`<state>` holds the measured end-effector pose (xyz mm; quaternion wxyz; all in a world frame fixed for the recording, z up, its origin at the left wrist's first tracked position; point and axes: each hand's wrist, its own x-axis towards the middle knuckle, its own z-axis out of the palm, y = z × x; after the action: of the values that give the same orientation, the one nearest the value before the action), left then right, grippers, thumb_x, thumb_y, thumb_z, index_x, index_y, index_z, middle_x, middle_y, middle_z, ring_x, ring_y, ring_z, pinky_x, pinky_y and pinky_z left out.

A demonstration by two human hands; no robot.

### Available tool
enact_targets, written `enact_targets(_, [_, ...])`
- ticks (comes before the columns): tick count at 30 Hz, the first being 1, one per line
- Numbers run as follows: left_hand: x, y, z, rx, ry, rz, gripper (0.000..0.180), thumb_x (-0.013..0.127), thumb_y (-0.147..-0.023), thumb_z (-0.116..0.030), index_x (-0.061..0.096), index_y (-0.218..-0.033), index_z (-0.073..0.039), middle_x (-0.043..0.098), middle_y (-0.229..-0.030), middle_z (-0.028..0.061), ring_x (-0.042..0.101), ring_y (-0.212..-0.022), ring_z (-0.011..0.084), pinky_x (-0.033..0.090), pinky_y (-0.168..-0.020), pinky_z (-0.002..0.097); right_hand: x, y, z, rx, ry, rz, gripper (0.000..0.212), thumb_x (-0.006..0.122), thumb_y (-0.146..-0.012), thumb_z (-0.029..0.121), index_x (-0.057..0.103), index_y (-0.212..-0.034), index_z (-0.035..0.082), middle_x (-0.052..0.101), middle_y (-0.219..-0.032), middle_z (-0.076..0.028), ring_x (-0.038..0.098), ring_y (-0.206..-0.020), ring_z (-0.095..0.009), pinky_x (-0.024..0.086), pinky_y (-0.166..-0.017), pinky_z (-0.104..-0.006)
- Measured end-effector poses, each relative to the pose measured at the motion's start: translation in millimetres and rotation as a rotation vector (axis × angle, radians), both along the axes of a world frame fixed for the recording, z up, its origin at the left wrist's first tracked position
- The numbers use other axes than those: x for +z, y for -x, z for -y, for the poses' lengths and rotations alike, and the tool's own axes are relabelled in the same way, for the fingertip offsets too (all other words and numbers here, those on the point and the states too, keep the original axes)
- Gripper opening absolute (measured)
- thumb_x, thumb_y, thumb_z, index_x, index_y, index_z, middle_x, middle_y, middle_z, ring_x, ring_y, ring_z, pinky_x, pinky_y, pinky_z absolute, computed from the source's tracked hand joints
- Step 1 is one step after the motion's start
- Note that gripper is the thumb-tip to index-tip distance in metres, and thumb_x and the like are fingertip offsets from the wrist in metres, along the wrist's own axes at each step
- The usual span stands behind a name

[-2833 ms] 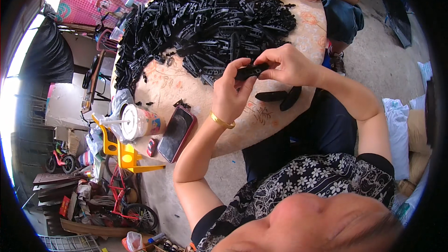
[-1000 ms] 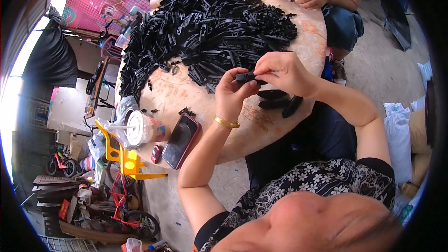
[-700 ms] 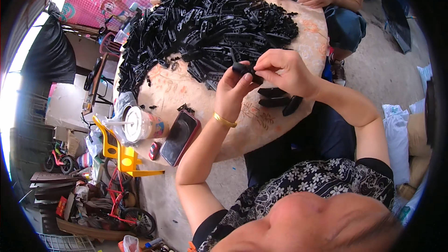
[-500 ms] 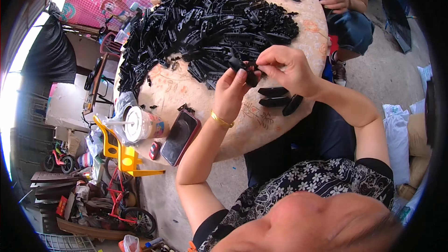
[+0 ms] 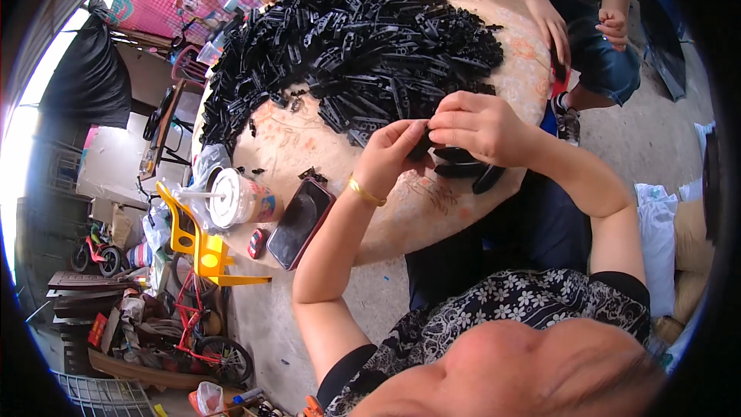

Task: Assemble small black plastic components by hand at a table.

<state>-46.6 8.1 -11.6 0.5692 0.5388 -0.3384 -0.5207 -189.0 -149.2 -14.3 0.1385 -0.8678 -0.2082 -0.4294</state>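
Observation:
Above the near side of the round table, my left hand (image 5: 392, 156) is closed on a black plastic part (image 5: 420, 147). My right hand (image 5: 485, 128) meets it from the right, its fingertips pinched at the same part; whether a second small piece sits between them is hidden. Most of the part is covered by my fingers. Just below my right hand lie a few long black plastic pieces (image 5: 487, 179) on the tabletop. Beyond both hands rises a big heap of loose black plastic parts (image 5: 363, 46).
A lidded drink cup with a straw (image 5: 228, 199), a phone (image 5: 299, 224) and a small red-black object (image 5: 256, 242) stand left on the patterned tablecloth (image 5: 293, 139). A yellow chair (image 5: 202, 255) is beside the table. A co-worker's hand (image 5: 549, 29) rests at the far right edge.
My right hand has come in against my left, and the black part is now mostly covered. The co-worker's hand has moved from small black pieces at the back to the table's right edge.

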Motion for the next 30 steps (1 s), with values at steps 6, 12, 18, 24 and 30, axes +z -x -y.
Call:
enact_targets(6, [0, 4, -4, 0.06, 0.077, 0.583, 0.04, 0.066, -0.083, -0.008, 0.055, -0.119, 0.004, 0.067, -0.095, 0.0107, 0.064, -0.077, 0.0121, 0.051, -0.069, 0.0242, -1, 1, -3, -0.004, -0.328, -0.11, 0.029, 0.07, -0.071, 0.002, 0.064, -0.099, 0.001, 0.065, -0.099, -0.01, 0.062, -0.09, -0.027, 0.052, -0.077, -0.0333])
enact_targets(12, [5, 19, -4, 0.137, 0.194, 0.991, 0.036, 0.066, -0.079, -0.007, 0.059, -0.113, 0.001, 0.067, -0.087, 0.0184, 0.067, -0.073, 0.0248, 0.052, -0.065, 0.0299, 3, 8, 0, 0.033, -0.706, -0.52, 0.031, 0.072, -0.075, 0.008, 0.062, -0.102, -0.004, 0.068, -0.085, -0.017, 0.068, -0.072, -0.023, 0.053, -0.067, -0.0293])
enact_targets(18, [-5, 5, 5, 0.059, 0.103, 0.866, 0.033, 0.066, -0.081, -0.007, 0.06, -0.113, -0.001, 0.066, -0.097, 0.0167, 0.066, -0.08, 0.0235, 0.052, -0.065, 0.0301, 0, 7, 7, -0.121, -0.556, -0.543, 0.029, 0.072, -0.075, 0.016, 0.065, -0.098, 0.001, 0.067, -0.079, -0.017, 0.066, -0.067, -0.026, 0.05, -0.061, -0.0315])
enact_targets(24, [-21, -25, 24, 0.524, 0.108, 1.131, 0.055, 0.076, -0.076, -0.022, 0.051, -0.122, -0.004, 0.063, -0.092, 0.0097, 0.056, -0.064, 0.0117, 0.047, -0.058, 0.0262, -10, 4, 24, 0.014, -0.493, -0.774, 0.029, 0.068, -0.079, 0.03, 0.069, -0.088, 0.003, 0.065, -0.073, -0.016, 0.063, -0.064, -0.029, 0.048, -0.059, -0.0355])
enact_targets(30, [-25, -26, 38, 0.501, 0.015, 1.227, 0.072, 0.073, -0.073, -0.016, 0.036, -0.134, -0.003, 0.062, -0.088, 0.0109, 0.057, -0.06, 0.0149, 0.049, -0.059, 0.0291, -17, -4, 21, -0.149, -0.277, -0.572, 0.022, 0.071, -0.076, 0.023, 0.066, -0.084, 0.003, 0.062, -0.073, -0.012, 0.061, -0.068, -0.03, 0.048, -0.062, -0.0385])
